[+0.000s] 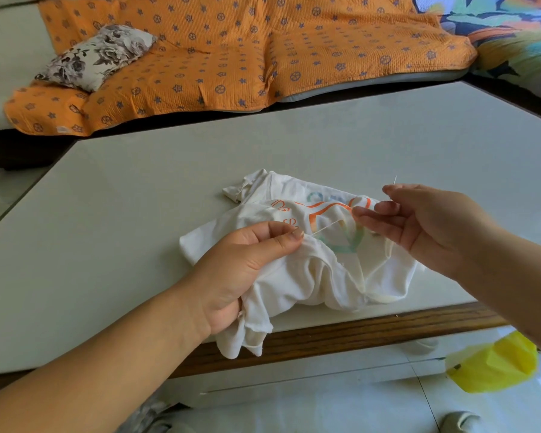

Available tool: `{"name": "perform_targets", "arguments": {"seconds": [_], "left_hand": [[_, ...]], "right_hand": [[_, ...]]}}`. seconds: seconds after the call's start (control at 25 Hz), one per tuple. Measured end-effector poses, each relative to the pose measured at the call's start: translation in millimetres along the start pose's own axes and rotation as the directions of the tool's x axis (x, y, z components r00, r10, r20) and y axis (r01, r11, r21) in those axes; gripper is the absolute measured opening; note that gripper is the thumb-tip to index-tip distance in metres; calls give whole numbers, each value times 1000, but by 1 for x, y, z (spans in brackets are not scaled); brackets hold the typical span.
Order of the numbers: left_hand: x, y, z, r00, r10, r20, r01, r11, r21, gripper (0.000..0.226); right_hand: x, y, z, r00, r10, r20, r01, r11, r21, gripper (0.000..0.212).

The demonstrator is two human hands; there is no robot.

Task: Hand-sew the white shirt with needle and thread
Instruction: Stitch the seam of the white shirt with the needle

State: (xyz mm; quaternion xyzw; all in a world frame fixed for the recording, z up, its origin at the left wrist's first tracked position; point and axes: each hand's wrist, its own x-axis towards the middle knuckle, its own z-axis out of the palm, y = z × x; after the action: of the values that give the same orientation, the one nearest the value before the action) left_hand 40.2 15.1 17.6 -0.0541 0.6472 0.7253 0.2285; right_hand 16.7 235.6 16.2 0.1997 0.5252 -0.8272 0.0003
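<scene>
Gripping a bunched fold of the shirt (310, 276), the left hand (247, 267) has its fingers curled round the cloth, with thumb and forefinger pinching it where the thread (328, 225) leaves. The thread runs taut from there to the right hand (425, 226), whose fingers pinch the needle (394, 182); one end stands up above the forefinger. The shirt lies under and between both sets of fingers at the near edge of the bench (138, 214), a flap hanging over the wooden rim below the left palm. Bare bench spreads beyond the fingertips and left of them. A yellow bag (494, 364) lies on the floor below the right wrist; its contents are hidden.
</scene>
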Motion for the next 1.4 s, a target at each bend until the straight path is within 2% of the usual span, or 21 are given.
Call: {"name": "perform_targets", "arguments": {"seconds": [0.28,0.52,0.68,0.76,0.88,1.0,1.16,1.4], "left_hand": [[0,1,-2,1000,24,6,-24,1000,3,7],[1,1,-3,999,37,16,-37,999,1,9],[0,0,-3,999,45,20,-46,999,7,8],[-1,1,-4,998,57,21,-58,998,12,9],[0,1,-5,996,87,13,-87,995,41,11],[0,0,-7,995,100,11,-100,993,56,15],[-1,0,-8,995,97,30,-98,994,42,17],[-2,1,-7,995,95,40,-96,995,22,12]], "right_hand": [[12,-2,-7,978,-150,-148,124,978,-170,12],[6,0,-1,935,-339,-99,263,856,-446,14],[5,-6,-2,890,-440,-117,304,766,-566,13],[-5,-8,2,881,-467,-70,338,727,-598,13],[-31,-4,12,920,-349,180,390,764,-514,14],[-63,4,20,922,-124,366,297,834,-466,13],[-72,12,22,906,1,424,261,787,-560,13],[-68,17,21,906,20,423,264,754,-601,10]]}}
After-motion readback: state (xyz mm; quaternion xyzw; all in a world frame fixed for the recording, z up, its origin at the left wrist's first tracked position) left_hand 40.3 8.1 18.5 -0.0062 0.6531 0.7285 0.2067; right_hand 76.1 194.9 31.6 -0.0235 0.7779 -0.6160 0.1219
